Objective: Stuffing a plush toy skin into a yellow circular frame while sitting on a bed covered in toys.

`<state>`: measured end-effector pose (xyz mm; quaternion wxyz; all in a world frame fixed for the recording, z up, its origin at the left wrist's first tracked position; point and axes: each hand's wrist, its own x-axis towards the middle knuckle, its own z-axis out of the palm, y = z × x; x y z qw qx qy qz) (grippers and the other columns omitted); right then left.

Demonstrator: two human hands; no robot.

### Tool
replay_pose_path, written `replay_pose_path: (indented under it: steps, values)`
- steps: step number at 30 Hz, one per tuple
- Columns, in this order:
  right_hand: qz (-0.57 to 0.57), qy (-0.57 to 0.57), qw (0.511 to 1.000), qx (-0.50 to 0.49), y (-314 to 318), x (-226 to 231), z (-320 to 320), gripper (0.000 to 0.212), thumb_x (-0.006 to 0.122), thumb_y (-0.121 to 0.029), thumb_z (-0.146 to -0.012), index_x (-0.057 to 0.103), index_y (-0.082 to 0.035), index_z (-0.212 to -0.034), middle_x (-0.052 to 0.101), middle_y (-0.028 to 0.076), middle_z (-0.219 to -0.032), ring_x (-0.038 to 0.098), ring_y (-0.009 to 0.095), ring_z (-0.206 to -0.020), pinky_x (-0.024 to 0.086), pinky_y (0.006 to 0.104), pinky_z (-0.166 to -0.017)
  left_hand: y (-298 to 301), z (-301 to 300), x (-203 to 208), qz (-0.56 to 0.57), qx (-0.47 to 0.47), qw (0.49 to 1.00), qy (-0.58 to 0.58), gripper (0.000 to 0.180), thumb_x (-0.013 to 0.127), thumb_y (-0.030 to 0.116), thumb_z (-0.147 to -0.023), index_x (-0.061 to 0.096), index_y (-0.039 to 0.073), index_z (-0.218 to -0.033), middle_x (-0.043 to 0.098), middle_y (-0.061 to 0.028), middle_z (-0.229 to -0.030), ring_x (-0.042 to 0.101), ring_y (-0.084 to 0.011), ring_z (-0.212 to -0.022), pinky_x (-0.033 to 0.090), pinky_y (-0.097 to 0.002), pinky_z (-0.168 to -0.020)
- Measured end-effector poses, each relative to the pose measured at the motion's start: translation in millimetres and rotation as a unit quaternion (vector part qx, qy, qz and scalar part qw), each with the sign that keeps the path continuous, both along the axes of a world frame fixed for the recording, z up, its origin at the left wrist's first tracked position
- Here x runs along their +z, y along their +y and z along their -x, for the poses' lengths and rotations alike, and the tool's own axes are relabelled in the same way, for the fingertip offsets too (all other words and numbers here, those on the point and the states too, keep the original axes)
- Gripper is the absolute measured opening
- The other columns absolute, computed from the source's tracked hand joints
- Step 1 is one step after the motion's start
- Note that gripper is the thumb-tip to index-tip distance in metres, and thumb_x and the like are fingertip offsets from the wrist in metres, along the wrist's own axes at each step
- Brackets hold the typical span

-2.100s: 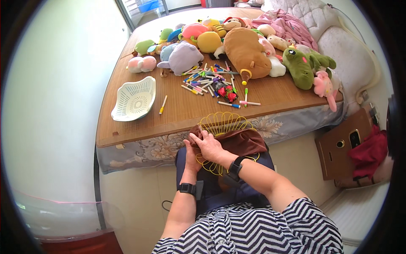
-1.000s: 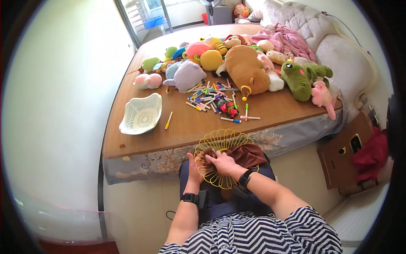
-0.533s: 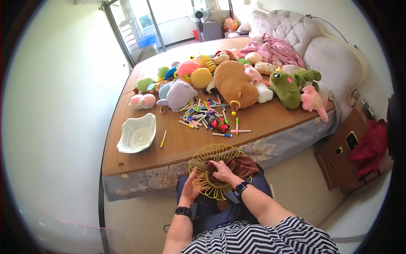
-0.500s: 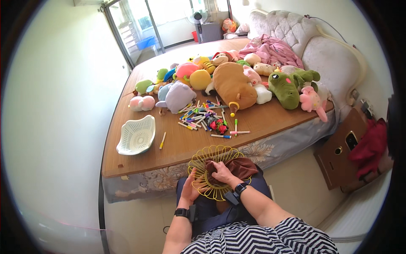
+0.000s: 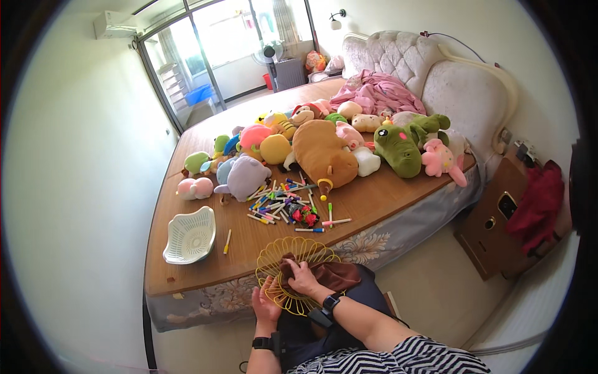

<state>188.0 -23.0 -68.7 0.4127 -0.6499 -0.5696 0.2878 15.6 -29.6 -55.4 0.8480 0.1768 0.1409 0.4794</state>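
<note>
A yellow wire basket [image 5: 266, 249] with looped petal-like edges rests on my lap. My left hand [image 5: 266, 303] grips it at its near left edge, the fingers partly behind the wires. Bunched in my right hand [image 5: 303, 278] is a brown cloth [image 5: 333, 274], pressed against the inside of the basket. The rest of the cloth trails over the basket's right side onto my thigh. My right fingertips are partly sunk in the folds.
On the wooden bed board [image 5: 249, 255] stand a white plastic basket [image 5: 190, 235] and a lone yellow-capped marker [image 5: 227, 242]. Beyond lie a heap of markers [image 5: 274, 204], red artificial flowers [image 5: 305, 215] and several plush toys [image 5: 324, 153]. A brown cabinet [image 5: 479, 237] stands at the right.
The view has tilted up and shifted right, so the bed and toys sit lower and further left. My right hand still wipes or presses the cloth at nearly the same spot.
</note>
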Motion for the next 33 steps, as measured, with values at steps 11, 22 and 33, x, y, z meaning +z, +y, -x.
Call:
replay_pose_path:
  steps: [11,22,33]
  values:
    - [0.119,-0.186,0.975,0.005,7.1,40.5,26.7,0.052,0.059,-0.018,-0.078,0.053,-0.024,-0.130,0.045,0.019,-0.122,0.046,0.042,-0.114,0.042,0.0568,-0.091,7.7,-0.5,-8.6,0.016,-0.035,0.999,0.018,0.050,0.054,0.033,-0.089,0.044,0.021,-0.137,0.048,-0.0171,-0.135,0.049,-0.0379,-0.120,0.044,-0.0574,-0.097]
    - [-0.008,-0.217,0.976,0.027,39.8,20.5,37.9,0.039,0.063,-0.018,-0.078,0.058,-0.019,-0.117,0.049,0.016,-0.119,0.050,0.039,-0.110,0.048,0.0488,-0.086,14.3,-3.2,-24.4,0.080,-0.036,0.996,-0.003,0.047,0.048,0.030,-0.086,0.052,0.014,-0.130,0.056,-0.0159,-0.126,0.054,-0.0349,-0.116,0.044,-0.0544,-0.098]
    - [0.109,-0.307,0.939,0.107,1.2,22.5,1.0,0.025,0.052,-0.017,-0.086,0.058,-0.011,-0.109,0.054,0.024,-0.108,0.061,0.042,-0.096,0.051,0.0514,-0.080,24.0,1.1,-51.6,0.145,-0.060,0.988,0.002,0.044,0.046,0.036,-0.088,0.056,0.014,-0.125,0.063,-0.0131,-0.114,0.061,-0.0329,-0.095,0.049,-0.0534,-0.088]
